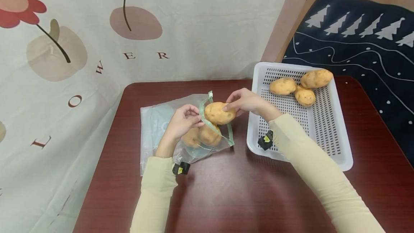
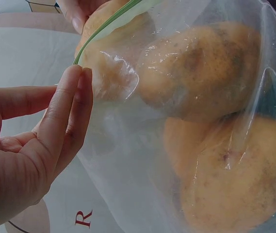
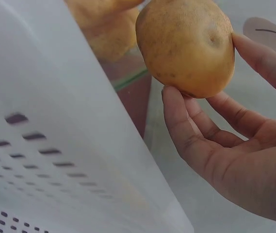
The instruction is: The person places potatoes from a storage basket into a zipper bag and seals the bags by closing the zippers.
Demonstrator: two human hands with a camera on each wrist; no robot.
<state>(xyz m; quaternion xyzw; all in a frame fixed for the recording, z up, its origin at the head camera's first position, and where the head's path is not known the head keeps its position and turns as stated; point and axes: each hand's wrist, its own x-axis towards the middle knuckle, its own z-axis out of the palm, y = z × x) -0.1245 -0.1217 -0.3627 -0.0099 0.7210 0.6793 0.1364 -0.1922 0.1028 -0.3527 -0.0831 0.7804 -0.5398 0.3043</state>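
My left hand point(image 1: 183, 122) pinches the green-edged rim of a clear zip bag point(image 1: 174, 105) between thumb and fingers; the left wrist view shows the grip on the green strip point(image 2: 101, 30). Inside the bag lie potatoes, among them one near the mouth point(image 1: 210, 135) and another point(image 1: 191, 137) to its left. At the bag's open mouth, my right hand point(image 1: 246, 101) holds a potato point(image 1: 220, 113) by its right end. Seen from the right wrist, thumb and fingertips grip that potato point(image 3: 186, 48) from its sides.
A white perforated basket point(image 1: 299, 128) stands at the right of the dark red table point(image 1: 239, 193). Three potatoes rest in its far part, including an oval one point(image 1: 283, 86). A flower-print cloth point(image 1: 207, 28) hangs behind; a navy tree-print cloth point(image 1: 355, 49) is at the right.
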